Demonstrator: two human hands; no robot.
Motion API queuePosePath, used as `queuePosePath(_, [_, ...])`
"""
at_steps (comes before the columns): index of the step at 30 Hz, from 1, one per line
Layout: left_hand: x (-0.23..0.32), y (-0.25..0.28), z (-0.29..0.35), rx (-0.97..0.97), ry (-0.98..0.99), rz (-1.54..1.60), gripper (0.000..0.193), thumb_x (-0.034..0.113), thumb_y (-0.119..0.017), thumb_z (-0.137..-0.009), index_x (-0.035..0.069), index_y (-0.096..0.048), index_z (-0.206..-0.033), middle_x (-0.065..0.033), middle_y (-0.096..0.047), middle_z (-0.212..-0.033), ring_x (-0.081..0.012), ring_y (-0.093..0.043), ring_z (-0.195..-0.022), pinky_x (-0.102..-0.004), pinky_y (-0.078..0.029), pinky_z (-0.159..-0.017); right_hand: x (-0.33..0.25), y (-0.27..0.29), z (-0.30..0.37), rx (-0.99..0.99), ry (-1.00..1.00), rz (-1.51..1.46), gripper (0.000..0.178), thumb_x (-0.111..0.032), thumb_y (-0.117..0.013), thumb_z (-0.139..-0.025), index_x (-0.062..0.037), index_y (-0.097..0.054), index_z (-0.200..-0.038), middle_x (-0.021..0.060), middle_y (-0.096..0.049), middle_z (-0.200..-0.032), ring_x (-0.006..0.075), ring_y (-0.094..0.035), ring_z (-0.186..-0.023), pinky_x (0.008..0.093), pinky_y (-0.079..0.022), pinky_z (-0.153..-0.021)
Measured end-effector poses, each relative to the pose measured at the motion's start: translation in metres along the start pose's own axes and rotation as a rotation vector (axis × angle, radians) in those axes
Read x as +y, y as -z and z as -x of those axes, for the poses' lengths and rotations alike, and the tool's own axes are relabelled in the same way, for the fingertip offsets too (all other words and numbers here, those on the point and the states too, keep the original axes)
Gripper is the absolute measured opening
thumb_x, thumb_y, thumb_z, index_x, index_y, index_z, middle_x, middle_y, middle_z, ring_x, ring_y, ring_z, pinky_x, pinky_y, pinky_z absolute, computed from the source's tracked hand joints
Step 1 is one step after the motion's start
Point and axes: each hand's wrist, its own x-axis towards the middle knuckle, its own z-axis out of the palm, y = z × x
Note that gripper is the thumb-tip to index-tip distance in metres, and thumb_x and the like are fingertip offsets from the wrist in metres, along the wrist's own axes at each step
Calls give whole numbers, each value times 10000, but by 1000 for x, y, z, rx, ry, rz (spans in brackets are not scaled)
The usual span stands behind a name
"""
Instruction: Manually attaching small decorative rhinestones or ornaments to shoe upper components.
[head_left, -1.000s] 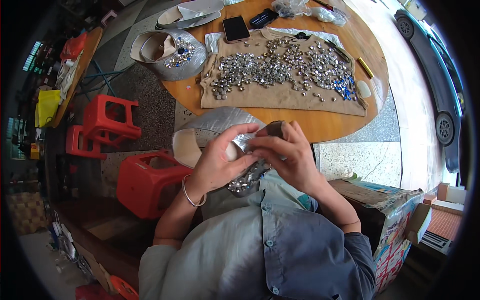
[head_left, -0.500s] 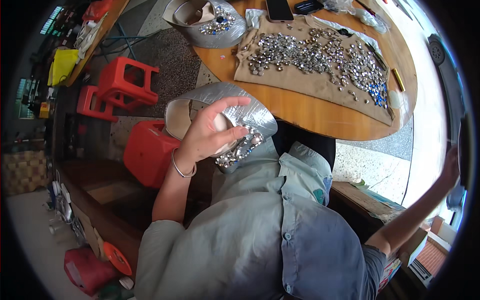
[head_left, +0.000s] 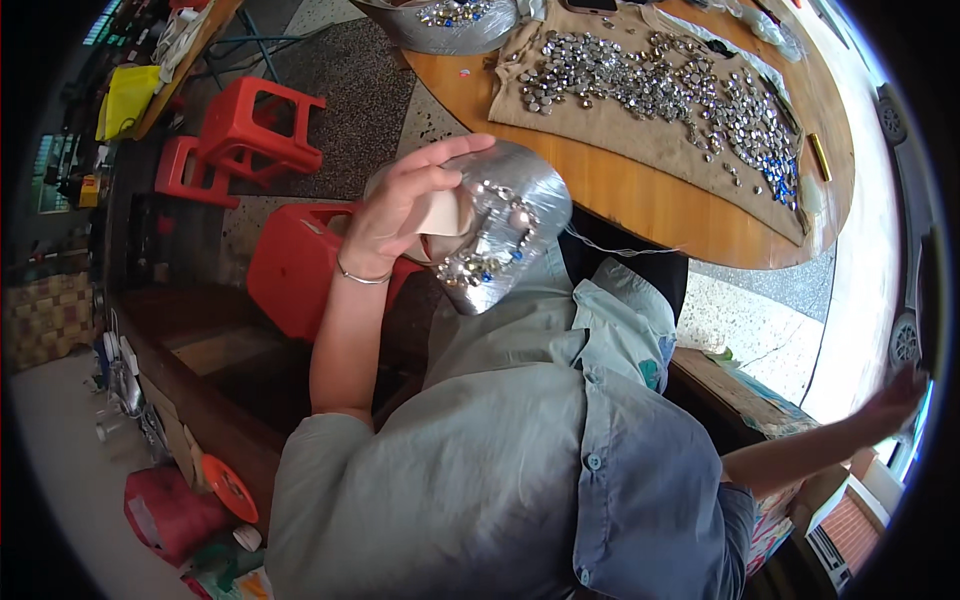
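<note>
A silvery, foil-wrapped bowl (head_left: 510, 215) sat in the person's lap, just below the near edge of the round wooden table (head_left: 650, 205). A strand of beads and small shiny studs (head_left: 490, 255) lay over its front, and a thin thread (head_left: 610, 248) ran off its right side. The left hand (head_left: 400, 205) was raised against the bowl's left side, fingers (head_left: 450, 150) curled over the rim and closed on a pale, rounded piece (head_left: 445, 212) pressed to the foil. A thin bangle (head_left: 362, 277) circled that wrist.

The right hand (head_left: 895, 395) was well away from the bowl, stretched out to the person's right near the edge of view. It was small and blurred there, so I could not tell whether it was spread or closed on anything.

On the table, a tan cloth (head_left: 640, 120) was covered with a dense scatter of silver studs (head_left: 650, 85), with some blue ones (head_left: 775, 185) near its right end. A second foil basin (head_left: 440, 30) of studs stood at the far left of the tabletop. Red plastic stools (head_left: 250, 130) stood on the speckled floor to the left, one of them just beside the person's knee.
</note>
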Motion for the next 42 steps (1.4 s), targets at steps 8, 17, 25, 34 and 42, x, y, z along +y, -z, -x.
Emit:
queuePosePath(8, [-19, -52, -30, -246, 152, 25, 470, -18, -379, -747, -83, -453, -1207, -153, -544, -1139, -183, -553, -1014, -271, -430, -887, -327, -148, 189, -1322, -453, -1123, 263, -253, -565, -889, -5, -586, -974, 39, -619, -860, 74, -560, -759, 213, -434, -685])
queuePosePath(17, [-49, -60, -25, -9, -45, -87, 317, -50, -417, -777, -57, -597, -1038, -100, -621, -950, -119, -597, -848, -214, -480, -741, -336, -137, 220, -1165, -1084, -1276, 154, -137, -587, -867, -56, -565, -737, -2, -585, -678, 38, -510, -571, 172, -399, -525])
queuePosePath(25, [-41, -71, -32, -8, -29, 158, 285, 15, -453, -826, -2, -550, -1093, -67, -590, -1019, -119, -560, -898, -251, -439, -820, -339, -142, 217, -1080, -1135, -1408, 129, -148, -557, -885, -61, -550, -790, 8, -596, -730, 46, -520, -608, 191, -426, -563])
queuePosePath(34, [-45, -75, -17, 45, -116, -220, 145, 18, -590, -829, 58, -557, -964, 12, -543, -900, -58, -500, -855, -195, -390, -756, -323, -133, 205, -1361, -968, -1217, 134, -174, -600, -872, -41, -594, -858, -49, -564, -722, 13, -463, -608, 165, -366, -546])
queuePosePath(42, [-28, -75, -18, 72, -86, -205, 90, 39, -547, -863, 14, -576, -945, 9, -568, -830, -34, -502, -725, -175, -387, -663, -201, -144, 141, -443, -236, -137, 105, -109, -607, -825, -28, -633, -885, 87, -580, -747, 153, -556, -628, 268, -435, -590])
